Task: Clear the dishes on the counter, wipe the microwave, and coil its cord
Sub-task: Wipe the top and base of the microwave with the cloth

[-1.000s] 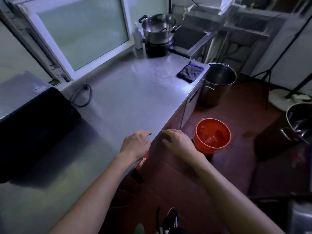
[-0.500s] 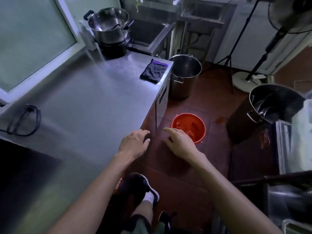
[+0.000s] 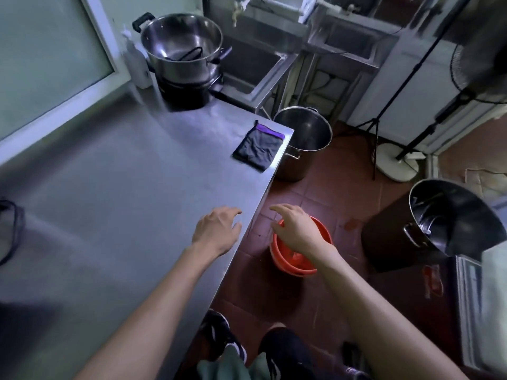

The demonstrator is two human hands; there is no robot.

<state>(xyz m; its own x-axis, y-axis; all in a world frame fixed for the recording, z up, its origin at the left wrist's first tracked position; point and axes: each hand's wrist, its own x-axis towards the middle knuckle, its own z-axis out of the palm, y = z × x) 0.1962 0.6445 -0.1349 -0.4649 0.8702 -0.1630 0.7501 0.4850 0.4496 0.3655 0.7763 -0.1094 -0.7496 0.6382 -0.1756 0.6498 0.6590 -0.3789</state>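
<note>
Left hand [image 3: 216, 231] over steel counter [image 3: 123, 193]; folded dark cloth [image 3: 258, 150].

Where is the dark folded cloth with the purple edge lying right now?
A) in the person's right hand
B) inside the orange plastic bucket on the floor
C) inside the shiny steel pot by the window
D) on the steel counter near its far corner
D: the dark folded cloth with the purple edge lies flat on the steel counter by its far corner, apart from both empty hands and from the orange plastic bucket on the floor.
</note>
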